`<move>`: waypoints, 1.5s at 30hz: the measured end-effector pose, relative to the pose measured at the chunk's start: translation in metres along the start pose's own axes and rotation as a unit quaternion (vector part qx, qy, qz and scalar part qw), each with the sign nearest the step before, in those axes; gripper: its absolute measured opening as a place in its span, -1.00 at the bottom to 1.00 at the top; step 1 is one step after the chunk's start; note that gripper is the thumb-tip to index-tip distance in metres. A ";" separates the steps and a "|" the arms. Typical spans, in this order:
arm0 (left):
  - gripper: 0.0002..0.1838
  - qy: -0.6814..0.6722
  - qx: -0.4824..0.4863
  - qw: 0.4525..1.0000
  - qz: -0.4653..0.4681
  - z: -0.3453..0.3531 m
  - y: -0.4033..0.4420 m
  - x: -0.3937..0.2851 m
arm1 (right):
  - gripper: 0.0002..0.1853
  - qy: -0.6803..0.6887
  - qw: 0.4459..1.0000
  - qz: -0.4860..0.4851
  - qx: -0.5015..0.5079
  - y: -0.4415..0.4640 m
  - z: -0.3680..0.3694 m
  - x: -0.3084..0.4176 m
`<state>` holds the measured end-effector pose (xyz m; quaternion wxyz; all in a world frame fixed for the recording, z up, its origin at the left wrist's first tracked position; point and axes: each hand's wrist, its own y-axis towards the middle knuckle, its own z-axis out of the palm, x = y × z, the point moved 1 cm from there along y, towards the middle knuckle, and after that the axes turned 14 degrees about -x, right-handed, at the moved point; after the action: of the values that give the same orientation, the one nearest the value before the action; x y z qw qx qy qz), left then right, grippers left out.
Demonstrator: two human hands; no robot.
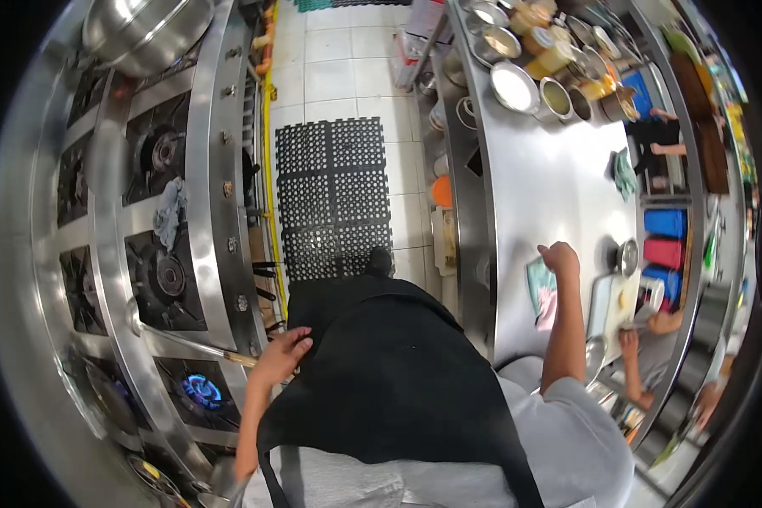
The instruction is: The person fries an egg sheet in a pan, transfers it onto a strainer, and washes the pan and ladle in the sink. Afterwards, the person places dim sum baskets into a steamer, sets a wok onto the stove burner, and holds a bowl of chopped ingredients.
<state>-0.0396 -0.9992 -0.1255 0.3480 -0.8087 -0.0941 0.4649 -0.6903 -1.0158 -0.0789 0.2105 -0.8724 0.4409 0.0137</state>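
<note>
Cloth (540, 292) lies on the shiny surface (550, 186) by the curled right hand (562, 257); I can't tell if it grips anything. The left hand (283, 356) is loose, near a ladle (191, 344).

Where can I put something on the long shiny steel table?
The table is bare between the round metal bowls and the pale green-and-pink cloth, left of the crumpled green cloth. The far end is crowded with bowls and yellow containers.
</note>
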 end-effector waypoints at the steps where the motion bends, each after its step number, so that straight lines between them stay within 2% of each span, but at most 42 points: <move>1: -0.51 0.032 0.005 0.999 0.014 -0.001 0.016 -0.012 | -0.34 0.034 0.997 -0.038 -0.065 0.013 0.005 -0.003; 2: -0.50 0.068 0.013 0.997 0.028 -0.005 0.035 -0.024 | -0.29 0.070 0.987 -0.075 -0.126 0.025 0.007 0.002; 6: -0.52 0.112 0.027 0.990 0.087 -0.013 0.138 -0.095 | -0.43 0.138 0.940 -0.230 -0.209 0.050 -0.025 0.088; 9: -0.58 0.102 0.055 0.983 0.143 0.003 0.266 -0.096 | -0.46 0.117 0.936 -0.238 -0.229 0.081 -0.025 0.151; 10: -0.60 0.039 0.054 0.979 0.191 0.020 0.322 -0.076 | -0.43 0.126 0.933 -0.228 -0.249 0.092 -0.023 0.170; 11: -0.62 -0.020 0.101 0.991 0.091 0.023 0.366 -0.095 | -0.40 0.132 0.930 -0.217 -0.266 0.101 -0.018 0.187; 12: -0.62 -0.053 0.078 0.994 0.060 0.037 0.417 -0.084 | -0.37 0.138 0.926 -0.205 -0.286 0.113 -0.014 0.207; 13: -0.62 -0.025 0.024 0.998 0.043 0.050 0.466 -0.075 | -0.32 0.141 0.915 -0.216 -0.310 0.120 -0.012 0.225; 15: -0.62 0.048 -0.104 0.990 0.086 0.074 0.552 -0.053 | -0.20 0.090 0.922 -0.198 -0.321 0.137 0.006 0.245; 16: -0.63 0.066 -0.102 0.991 0.051 0.077 0.585 -0.055 | -0.14 0.043 0.925 -0.188 -0.328 0.142 0.017 0.251; 18: -0.64 0.017 -0.132 0.991 0.011 0.093 0.646 -0.047 | -0.03 0.124 0.924 -0.143 -0.333 0.149 0.037 0.259; 19: -0.64 0.026 -0.148 0.989 0.002 0.100 0.669 -0.049 | 0.00 0.287 0.910 -0.079 -0.288 0.156 0.046 0.252; 20: -0.64 0.035 -0.163 0.986 -0.007 0.110 0.689 -0.044 | 0.01 0.234 0.923 -0.057 -0.301 0.155 0.044 0.260; 23: -0.63 0.035 -0.114 0.993 -0.024 0.152 0.749 -0.021 | 0.10 0.058 0.949 -0.102 -0.293 0.154 0.036 0.264; 24: -0.62 0.060 -0.092 0.993 -0.035 0.172 0.767 -0.017 | 0.14 -0.002 0.948 -0.136 -0.287 0.154 0.035 0.260; 26: -0.61 0.110 -0.045 0.991 -0.054 0.221 0.800 -0.016 | 0.24 0.252 0.939 -0.039 -0.232 0.152 0.047 0.262; 27: -0.63 0.097 -0.017 0.993 -0.065 0.254 0.816 -0.015 | 0.22 0.221 0.945 -0.060 -0.234 0.153 0.046 0.256; 28: -0.63 0.072 -0.032 0.996 -0.042 0.287 0.823 -0.025 | 0.21 0.191 0.949 -0.080 -0.236 0.152 0.045 0.248; 29: -0.63 0.047 -0.046 0.998 -0.018 0.321 0.827 -0.041 | 0.16 0.226 0.942 -0.068 -0.238 0.150 0.048 0.242; 30: -0.64 -0.014 -0.006 0.998 -0.066 0.355 0.832 -0.062 | 0.13 0.262 0.933 -0.055 -0.240 0.148 0.054 0.238; 32: -0.64 -0.012 0.089 0.994 -0.057 0.407 0.836 -0.113 | 0.12 0.296 0.924 -0.040 -0.240 0.145 0.058 0.229; 33: -0.61 -0.082 0.070 0.993 -0.053 0.456 0.838 -0.112 | 0.13 0.274 0.931 -0.053 -0.236 0.144 0.058 0.230; 34: -0.62 -0.073 0.029 0.996 -0.031 0.480 0.838 -0.132 | 0.13 0.245 0.940 -0.068 -0.229 0.142 0.058 0.232; 38: -0.61 -0.124 0.059 0.990 -0.022 0.534 0.844 -0.188 | 0.16 0.155 0.967 -0.086 -0.181 0.127 0.052 0.228; 39: -0.64 -0.083 0.057 0.995 -0.001 0.543 0.848 -0.195 | 0.16 0.134 0.974 -0.079 -0.167 0.122 0.049 0.223; 42: -0.64 -0.002 0.028 0.999 -0.029 0.552 0.857 -0.202 | 0.19 0.143 0.982 -0.043 -0.120 0.084 0.042 0.159; 45: -0.59 -0.011 0.025 0.999 0.026 0.568 0.877 -0.185 | 0.18 0.137 0.984 0.003 -0.111 0.073 0.047 0.147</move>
<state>-0.7559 -1.4659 -0.7541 0.3543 -0.7967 -0.0652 0.4853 -0.6494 -1.1486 -0.1785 0.0500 -0.8829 0.4635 -0.0565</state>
